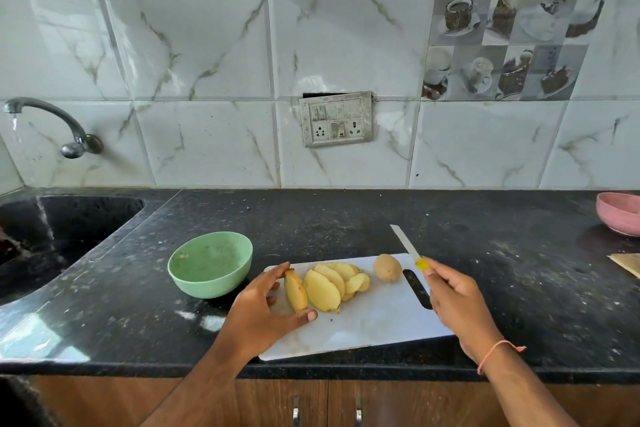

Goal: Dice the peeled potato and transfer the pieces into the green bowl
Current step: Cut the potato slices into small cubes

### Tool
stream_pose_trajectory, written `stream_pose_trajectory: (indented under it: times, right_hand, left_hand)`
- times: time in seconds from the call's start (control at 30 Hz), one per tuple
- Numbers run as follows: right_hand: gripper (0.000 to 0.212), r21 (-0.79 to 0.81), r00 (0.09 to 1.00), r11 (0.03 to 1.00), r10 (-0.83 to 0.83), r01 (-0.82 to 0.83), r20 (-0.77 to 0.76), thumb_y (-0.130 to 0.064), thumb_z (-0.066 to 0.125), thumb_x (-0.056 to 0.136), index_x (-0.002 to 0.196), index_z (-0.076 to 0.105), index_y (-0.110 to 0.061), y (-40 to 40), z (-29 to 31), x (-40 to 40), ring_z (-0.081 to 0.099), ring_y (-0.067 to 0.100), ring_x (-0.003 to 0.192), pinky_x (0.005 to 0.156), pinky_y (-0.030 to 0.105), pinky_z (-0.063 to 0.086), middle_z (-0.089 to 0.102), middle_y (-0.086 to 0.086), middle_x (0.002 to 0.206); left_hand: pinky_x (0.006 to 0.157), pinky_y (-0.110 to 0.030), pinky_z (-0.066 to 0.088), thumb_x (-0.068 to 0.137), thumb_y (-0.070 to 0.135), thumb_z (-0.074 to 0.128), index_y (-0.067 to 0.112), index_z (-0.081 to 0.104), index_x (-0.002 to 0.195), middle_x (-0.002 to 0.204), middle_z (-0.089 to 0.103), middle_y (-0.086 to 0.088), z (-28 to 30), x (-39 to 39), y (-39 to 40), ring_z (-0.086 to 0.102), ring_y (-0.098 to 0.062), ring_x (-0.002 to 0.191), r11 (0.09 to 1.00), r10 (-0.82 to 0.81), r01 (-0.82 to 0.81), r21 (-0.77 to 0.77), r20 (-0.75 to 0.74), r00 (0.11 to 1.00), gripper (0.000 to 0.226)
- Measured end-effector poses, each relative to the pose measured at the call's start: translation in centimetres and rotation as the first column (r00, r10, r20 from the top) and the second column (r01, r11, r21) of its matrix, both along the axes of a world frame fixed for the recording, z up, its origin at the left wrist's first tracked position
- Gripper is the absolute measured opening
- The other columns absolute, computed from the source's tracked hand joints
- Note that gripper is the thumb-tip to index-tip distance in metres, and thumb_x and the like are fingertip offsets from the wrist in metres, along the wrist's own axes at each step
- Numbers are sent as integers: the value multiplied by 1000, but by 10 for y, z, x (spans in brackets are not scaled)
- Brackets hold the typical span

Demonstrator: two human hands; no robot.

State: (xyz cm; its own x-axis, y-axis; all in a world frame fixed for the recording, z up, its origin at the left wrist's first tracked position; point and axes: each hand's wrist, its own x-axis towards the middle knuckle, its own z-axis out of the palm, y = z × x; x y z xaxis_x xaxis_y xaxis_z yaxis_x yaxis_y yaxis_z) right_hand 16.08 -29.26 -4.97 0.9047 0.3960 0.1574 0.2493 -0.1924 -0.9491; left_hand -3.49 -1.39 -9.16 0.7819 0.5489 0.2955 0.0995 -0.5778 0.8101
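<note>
Slices (327,282) of potato lie fanned on your board (363,329); your left hand (266,308) cups their nine-o'clock end to steady them, your right hand (453,298) grips the knife (408,248) raised; bowl (210,263) waits at ten o'clock.

Pink bowl (620,217) cut by right edge; knife (408,246) handle hidden in right hand (453,302).

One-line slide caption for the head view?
Left hand steadies potato slices on cutting board; right hand holds knife.
</note>
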Motion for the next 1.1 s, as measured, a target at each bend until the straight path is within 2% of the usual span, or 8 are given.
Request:
stream_pose_trajectory:
  times: [0.2,0.4,0.53,0.63,0.7,0.83,0.97,1.1]
  right_hand:
    - [27,-9,999,1000,10,-11,-36,-29,56,107,130,67,-36,4,2,-2,44,1,50,49,12,35,47,-23,49]
    - [32,36,993,999,31,-28,-110,-29,55,107,138,65,-31,0,-3,-2,32,5,48,44,19,30,36,-9,54]
    - [31,49,993,999,26,-20,-112,-31,55,107,136,64,-35,0,-5,-8,34,4,47,45,20,31,40,-9,52]
    - [31,100,992,995,10,3,-127,-30,56,107,137,64,-31,1,-6,-8,31,7,50,44,20,30,36,-5,56]
    - [30,143,989,990,8,14,-148,-27,56,107,135,64,-31,0,-5,-7,29,9,52,43,20,29,33,1,62]
    - [25,230,985,973,27,14,-173,-25,57,106,127,66,-37,-2,-4,-7,28,10,50,43,25,24,33,5,63]
    - [23,295,983,955,21,35,-185,-25,57,106,117,68,-42,-5,-4,-8,28,12,51,46,28,23,35,7,63]
    - [23,327,982,944,23,40,-185,-24,58,106,115,70,-42,-5,-4,-7,26,13,53,48,29,22,33,10,68]
  left_hand:
    - [98,-26,50,50,84,85,51,48,148,132,54,20,3,9,-1,55,-2,115,992,86,-67,108,-180,980,110]
    - [111,-31,42,50,82,86,51,47,150,142,51,20,5,13,6,46,-4,130,993,66,-46,105,-193,979,112]
    - [114,-32,41,40,87,87,52,41,152,150,48,20,12,21,9,44,-5,137,997,25,-8,71,-245,969,126]
    - [122,-41,34,42,93,80,46,36,158,157,39,23,28,34,-1,34,-10,148,986,15,26,166,-239,971,132]
    - [123,-47,26,48,95,72,48,35,158,159,35,26,44,46,-16,28,-9,150,950,42,42,310,-261,964,125]
    - [121,-47,15,78,75,74,51,38,155,160,37,25,67,80,-44,25,-11,153,862,-52,221,457,-354,934,89]
    - [119,-54,14,82,69,71,50,39,154,161,40,18,73,120,-63,28,-19,153,768,-113,403,497,-514,850,81]
    - [120,-57,15,86,61,74,40,40,157,165,41,11,76,148,-74,31,-22,154,764,-97,436,475,-583,806,82]
